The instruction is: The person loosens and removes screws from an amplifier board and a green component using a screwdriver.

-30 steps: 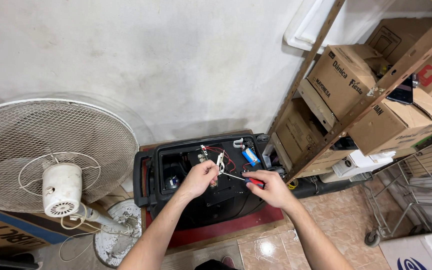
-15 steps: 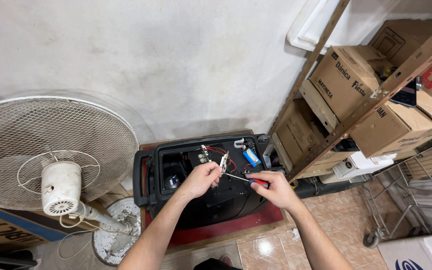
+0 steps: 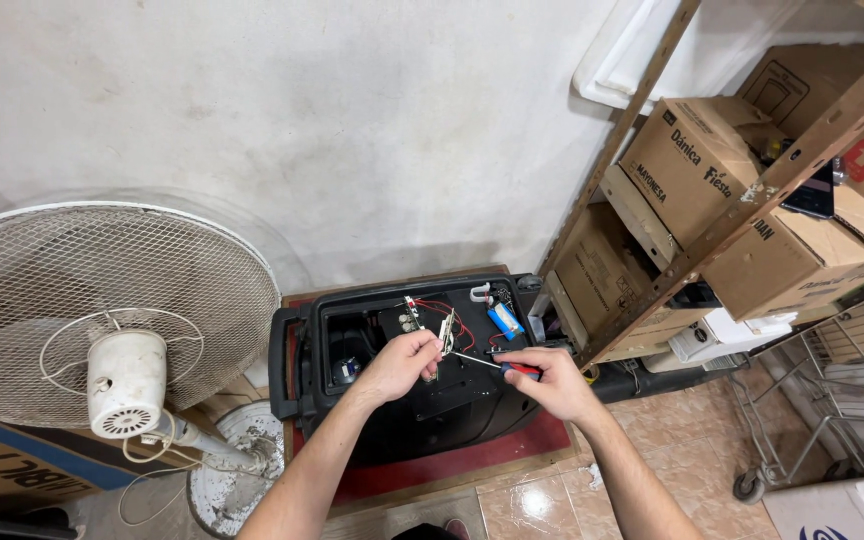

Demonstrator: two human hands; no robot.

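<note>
An open black plastic case (image 3: pixel 304 352) lies on the floor against the wall, with red wires (image 3: pixel 434 305) and a small blue part (image 3: pixel 503 320) inside. My left hand (image 3: pixel 404 362) pinches a small white circuit board (image 3: pixel 446 328) above the case. My right hand (image 3: pixel 542 381) grips a red-handled screwdriver (image 3: pixel 523 369) whose thin shaft points left at the board.
A white pedestal fan (image 3: pixel 102 320) stands at the left. A slanted metal shelf (image 3: pixel 742 215) with cardboard boxes (image 3: pixel 712 165) fills the right side. A wire cart (image 3: pixel 832 400) stands at the lower right. The case rests on a red board (image 3: pixel 452 470) over tiled floor.
Both hands stay over the open case. The screwdriver tip has stayed close to the small board held by my left hand; the view shifted only slightly.
</note>
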